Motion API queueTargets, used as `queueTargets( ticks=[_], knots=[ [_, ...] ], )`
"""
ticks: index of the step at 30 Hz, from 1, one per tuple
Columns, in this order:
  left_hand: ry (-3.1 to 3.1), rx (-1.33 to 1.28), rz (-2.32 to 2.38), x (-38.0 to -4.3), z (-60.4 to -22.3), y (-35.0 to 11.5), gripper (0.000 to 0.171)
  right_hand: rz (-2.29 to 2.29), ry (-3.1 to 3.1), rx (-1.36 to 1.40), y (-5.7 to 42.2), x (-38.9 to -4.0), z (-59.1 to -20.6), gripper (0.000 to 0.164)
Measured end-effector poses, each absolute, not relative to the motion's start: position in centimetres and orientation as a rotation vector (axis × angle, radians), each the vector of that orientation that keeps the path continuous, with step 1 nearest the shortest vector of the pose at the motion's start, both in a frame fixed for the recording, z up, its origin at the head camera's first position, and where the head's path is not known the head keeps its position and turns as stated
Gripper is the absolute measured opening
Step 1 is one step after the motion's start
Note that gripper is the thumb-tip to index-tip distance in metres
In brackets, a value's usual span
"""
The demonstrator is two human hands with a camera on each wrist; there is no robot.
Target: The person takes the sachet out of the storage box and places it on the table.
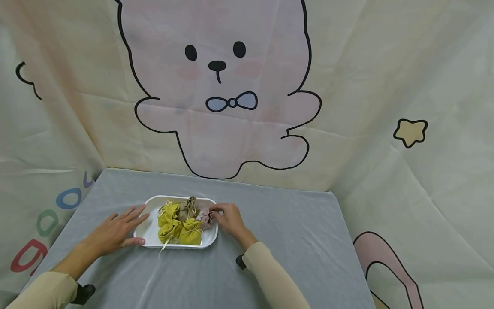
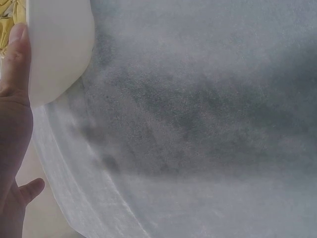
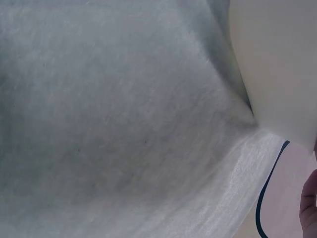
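A white tray (image 1: 150, 229) holds small drawstring pouches bunched toward its right side. Three yellow pouches (image 1: 191, 232) lie at the left and front, an olive-brown pouch (image 1: 187, 210) behind them, and a pale pink pouch (image 1: 204, 218) near the right end. My left hand (image 1: 119, 229) spreads its straight fingers over the tray's left end, with the thumb at the front rim. At the right end, my right hand (image 1: 228, 219) pinches the pink pouch between thumb and curled forefinger; its other fingers are partly hidden. In the right wrist view only some curled fingers (image 3: 309, 198) show.
A grey-blue cloth (image 1: 278, 244) covers the table under the tray. Printed fabric curtains (image 1: 347, 107) stand behind and on both sides. A pale ribbon (image 1: 164, 246) hangs over the tray's front rim. Dark wrist devices (image 1: 83, 294) sit at both cuffs.
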State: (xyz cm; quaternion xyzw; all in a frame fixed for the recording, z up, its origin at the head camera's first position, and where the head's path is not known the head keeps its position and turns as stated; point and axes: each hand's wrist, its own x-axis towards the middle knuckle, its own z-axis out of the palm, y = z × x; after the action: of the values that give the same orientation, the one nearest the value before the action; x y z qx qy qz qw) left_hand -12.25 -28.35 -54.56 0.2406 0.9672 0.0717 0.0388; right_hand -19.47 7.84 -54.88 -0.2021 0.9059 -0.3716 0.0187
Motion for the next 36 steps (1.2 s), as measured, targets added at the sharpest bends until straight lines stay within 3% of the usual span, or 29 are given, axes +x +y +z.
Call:
queueTargets(
  ticks=[36],
  knots=[
    [2.990, 0.767, 0.179, -12.3, -54.6, -28.5, 0.085, -1.465, 2.721, -0.641, 7.1, -18.5, -51.3, 0.012]
  ],
)
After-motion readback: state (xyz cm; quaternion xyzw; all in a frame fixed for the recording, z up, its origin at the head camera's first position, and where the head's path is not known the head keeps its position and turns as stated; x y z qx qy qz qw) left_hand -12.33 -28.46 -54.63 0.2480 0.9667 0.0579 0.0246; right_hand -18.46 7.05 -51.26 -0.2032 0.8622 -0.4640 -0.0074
